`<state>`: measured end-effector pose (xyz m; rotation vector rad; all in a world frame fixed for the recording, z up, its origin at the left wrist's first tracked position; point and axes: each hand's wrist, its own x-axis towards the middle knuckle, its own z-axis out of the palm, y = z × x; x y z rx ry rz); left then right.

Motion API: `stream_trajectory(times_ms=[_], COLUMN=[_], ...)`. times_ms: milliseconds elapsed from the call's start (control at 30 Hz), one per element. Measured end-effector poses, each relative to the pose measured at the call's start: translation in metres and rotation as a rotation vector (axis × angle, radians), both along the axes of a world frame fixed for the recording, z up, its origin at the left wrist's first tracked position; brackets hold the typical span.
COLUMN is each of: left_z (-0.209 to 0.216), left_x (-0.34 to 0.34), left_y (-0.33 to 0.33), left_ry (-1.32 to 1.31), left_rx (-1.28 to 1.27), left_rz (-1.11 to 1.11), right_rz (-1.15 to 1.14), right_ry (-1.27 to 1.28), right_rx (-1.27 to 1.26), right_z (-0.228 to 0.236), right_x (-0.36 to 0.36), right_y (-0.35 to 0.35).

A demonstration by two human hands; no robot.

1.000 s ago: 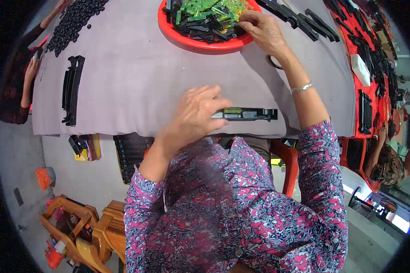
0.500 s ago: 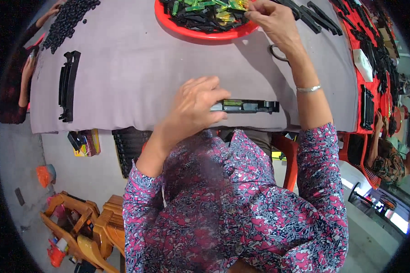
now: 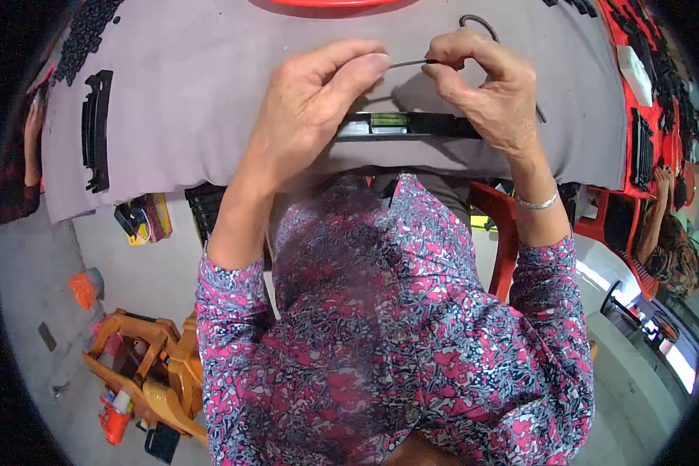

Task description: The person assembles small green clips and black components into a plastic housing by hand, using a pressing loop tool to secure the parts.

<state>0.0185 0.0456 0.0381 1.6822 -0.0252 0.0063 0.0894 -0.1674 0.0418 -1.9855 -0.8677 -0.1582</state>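
Observation:
A thin dark strip point(image 3: 408, 64) stretches between my two hands above the cloth-covered table. My left hand point(image 3: 311, 101) pinches its left end between thumb and index finger. The strip's other end is in the fingertips of my right hand point(image 3: 493, 89), and a small black bit shows there. Below them lies a long black spirit level body point(image 3: 435, 124) with a green vial and silvery inserts in its middle. My left hand hides its left end, and my right wrist covers part of the right end.
A dark curved handle point(image 3: 480, 20) lies behind my right hand. The red basin's rim point(image 3: 334, 9) shows at the far edge. Black level bodies point(image 3: 97, 130) lie at left, near small black pieces point(image 3: 85, 39). Other people's hands are at both sides; a white block point(image 3: 634, 75) is at right.
My right hand has come from the red basin toward me, now with the thin strip. My left hand has left the level body and risen to the strip. The view has shifted.

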Motion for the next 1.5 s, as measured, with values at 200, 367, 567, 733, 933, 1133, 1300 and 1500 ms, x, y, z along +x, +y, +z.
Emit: stream_trajectory(times_ms=[200,367,567,733,933,1133,1300,1500], left_z=[0.004,0.004,-0.001,-0.006,-0.017,-0.027,-0.025,-0.030], left_x=[0.003,-0.002,-0.006,-0.014,-0.024,-0.024,-0.024,-0.023], left_y=[-0.001,-0.005,-0.015,-0.003,0.006,-0.002,-0.011,-0.017], left_ry=[0.121,0.030,-0.063,-0.261,-0.410,-0.360,-0.377,-0.362], left_rx=[-0.259,-0.195,-0.131,0.277,0.747,0.652,0.609,0.587], left_rz=[-0.107,-0.023,0.046,-0.043,-0.108,-0.068,-0.040,-0.028], right_rz=[0.080,-0.070,-0.070,-0.141,-0.231,-0.226,-0.224,-0.282], right_ry=[-0.162,0.476,0.625,0.616,0.718,0.700,0.653,0.515], right_rx=[-0.004,0.212,0.180,0.222,0.121,0.033,0.027,-0.049], right_z=[0.010,0.000,0.005,0.004,0.009,0.006,0.002,-0.009], right_x=[-0.008,-0.017,-0.019,-0.021,-0.034,-0.046,-0.053,-0.056], right_y=[0.004,0.002,0.006,-0.005,-0.024,-0.022,-0.014,-0.003])
